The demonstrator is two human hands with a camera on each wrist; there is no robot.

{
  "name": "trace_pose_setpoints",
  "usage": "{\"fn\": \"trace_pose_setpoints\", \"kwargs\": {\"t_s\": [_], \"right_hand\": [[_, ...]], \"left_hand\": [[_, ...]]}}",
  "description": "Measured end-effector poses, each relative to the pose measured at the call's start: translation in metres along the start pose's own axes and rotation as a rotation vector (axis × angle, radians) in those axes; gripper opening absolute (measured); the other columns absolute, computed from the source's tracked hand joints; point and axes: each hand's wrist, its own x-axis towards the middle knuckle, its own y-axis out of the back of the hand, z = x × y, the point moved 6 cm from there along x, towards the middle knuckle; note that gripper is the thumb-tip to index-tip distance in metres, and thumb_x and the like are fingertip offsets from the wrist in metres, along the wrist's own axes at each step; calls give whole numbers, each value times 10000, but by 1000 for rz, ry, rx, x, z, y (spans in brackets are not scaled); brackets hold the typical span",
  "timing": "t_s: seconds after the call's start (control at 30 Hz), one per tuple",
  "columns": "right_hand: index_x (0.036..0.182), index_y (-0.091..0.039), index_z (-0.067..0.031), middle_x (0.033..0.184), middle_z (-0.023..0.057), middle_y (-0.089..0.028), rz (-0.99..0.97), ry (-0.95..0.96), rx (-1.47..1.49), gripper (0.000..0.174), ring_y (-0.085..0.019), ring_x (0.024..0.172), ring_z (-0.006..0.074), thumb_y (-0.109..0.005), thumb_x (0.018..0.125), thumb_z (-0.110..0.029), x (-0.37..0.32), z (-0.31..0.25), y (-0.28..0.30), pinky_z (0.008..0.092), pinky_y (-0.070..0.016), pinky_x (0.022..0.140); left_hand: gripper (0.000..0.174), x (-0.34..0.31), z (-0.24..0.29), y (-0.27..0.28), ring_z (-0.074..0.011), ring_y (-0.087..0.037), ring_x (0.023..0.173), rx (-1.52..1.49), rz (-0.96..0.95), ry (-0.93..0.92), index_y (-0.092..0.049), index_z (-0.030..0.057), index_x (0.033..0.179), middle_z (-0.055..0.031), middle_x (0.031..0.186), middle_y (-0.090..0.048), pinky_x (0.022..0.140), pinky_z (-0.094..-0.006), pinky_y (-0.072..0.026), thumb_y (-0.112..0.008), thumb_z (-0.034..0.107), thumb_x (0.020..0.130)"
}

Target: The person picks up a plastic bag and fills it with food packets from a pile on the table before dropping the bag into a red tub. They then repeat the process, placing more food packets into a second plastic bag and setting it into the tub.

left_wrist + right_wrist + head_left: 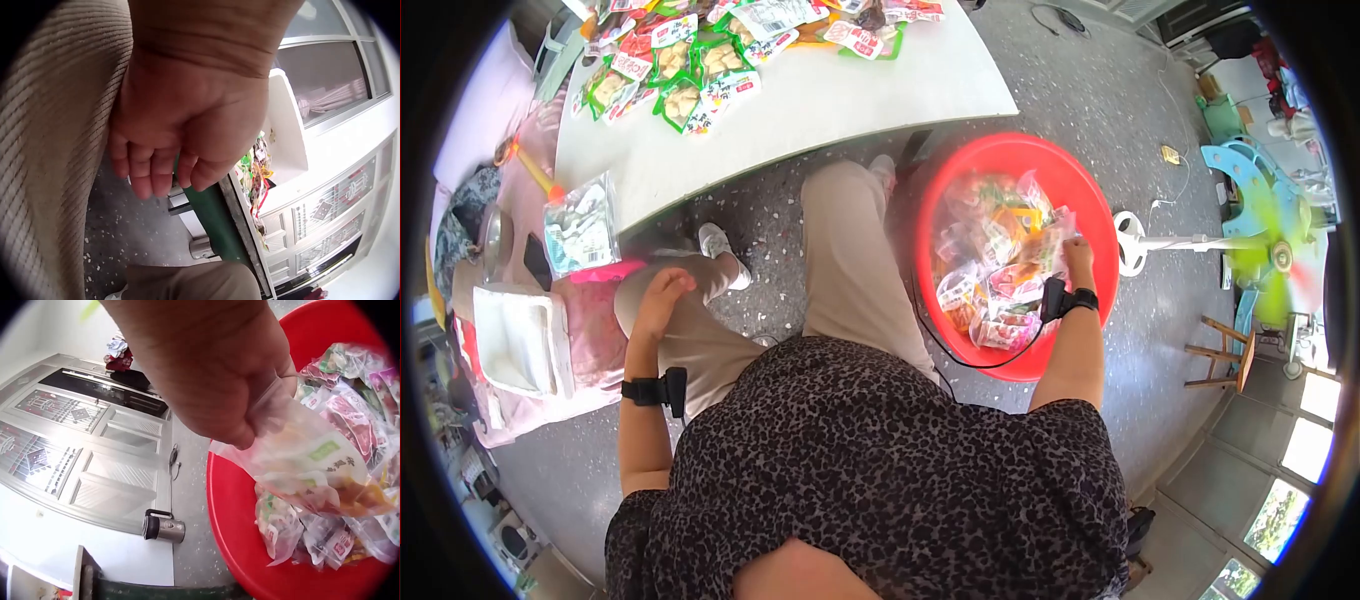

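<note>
My right hand (1079,258) is over the right side of a large red tub (1102,215). Its fingers and thumb pinch the top edge of a clear plastic snack packet (306,456) with green print and orange-brown contents. Beneath that packet, several other sealed snack packets (350,419) fill the tub. My left hand (665,298) rests by the left thigh, palm turned up in the head view. In the left wrist view its fingers (142,185) hang loosely bent with nothing in them.
A white table (820,110) ahead carries a heap of snack packets (700,65). To the left are a white foam box (520,340) and a flat clear bag (582,235). A fan with green blades (1280,255) stands right of the tub, and a wooden stool (1225,352) lies beyond.
</note>
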Motion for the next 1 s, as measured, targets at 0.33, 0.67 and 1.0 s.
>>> {"fn": "trace_pose_setpoints", "kwargs": {"t_s": [0.33,0.67,1.0], "right_hand": [[729,-552,11,743,225,-553,140,237,-79,184,-543,740,347,-475,656,-139,73,-101,-40,395,-423,641],[807,-523,-22,715,190,-534,-54,639,152,174,-517,670,335,-483,692,-146,-40,-215,-182,400,-415,622],[899,-503,31,844,100,-536,-206,739,551,175,-512,768,158,-489,762,-77,-160,-354,-105,252,-415,674]], "left_hand": [[154,8,-3,-4,-114,-484,813,-58,-4,52,-488,20,887,-36,837,-526,736,-228,-367,-449,137,794],[182,6,-4,-2,-115,-493,789,-76,24,5,-498,26,916,-37,818,-535,699,-228,-381,-487,146,779],[160,0,-10,9,-118,-485,746,-60,58,-127,-525,32,888,-28,800,-523,669,-236,-396,-509,125,759]]}}
